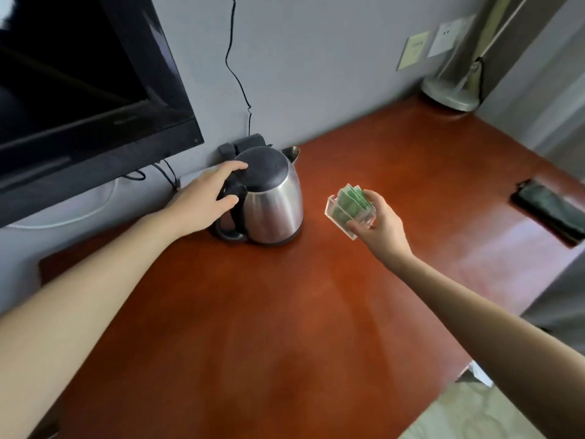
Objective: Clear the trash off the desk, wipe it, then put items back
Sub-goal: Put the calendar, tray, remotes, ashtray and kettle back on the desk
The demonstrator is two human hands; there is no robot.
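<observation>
A steel electric kettle (pixel 274 198) with a black lid and handle stands near the back of the red-brown wooden desk (pixel 253 312). My left hand (pixel 205 198) is at its black handle, thumb over the lid's edge and fingers curled at the handle's top. My right hand (pixel 378 221) holds a small clear plastic holder (pixel 335 213) with several green sachets in it, just above the desk to the right of the kettle.
A black TV (pixel 79 90) hangs on the grey wall at the left, with cables below it. A black plug box (pixel 243 142) sits behind the kettle. A lamp base (pixel 449 93) stands at the back right. A dark flat case (pixel 550 210) lies at the right edge.
</observation>
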